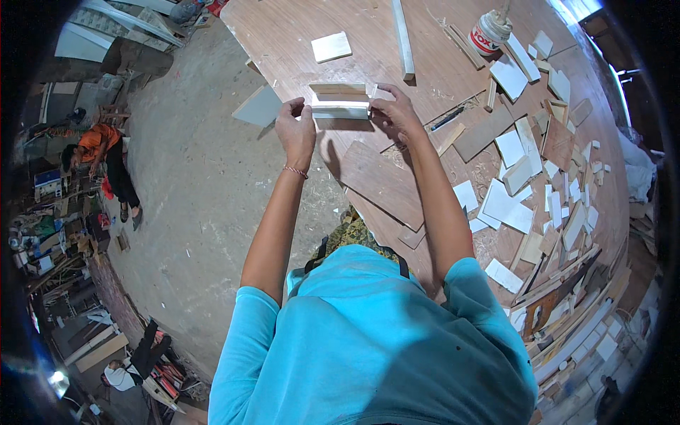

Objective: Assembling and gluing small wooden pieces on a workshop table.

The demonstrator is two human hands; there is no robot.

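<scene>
Over the near left part of the wooden table (283,32), my two hands are at the ends of a small wooden piece with long pale side strips (340,112), like a little trough or open box. My left hand (296,133) has its thumb and fingers closed at the left end. At the other end, my right hand (398,113) pinches the piece with its fingertips. Its underside is hidden from view. A pale rectangular wood block (331,47) lies just beyond it. To the right of my right hand sits a black pen-like tool (448,118).
A brown board (381,183) lies beneath my right forearm. A long wood strip (404,42) and a white glue tub (489,34) with a stick stand farther off. White offcuts (508,205) cover the right side, near a handsaw (544,312). Another person (103,149) is at far left.
</scene>
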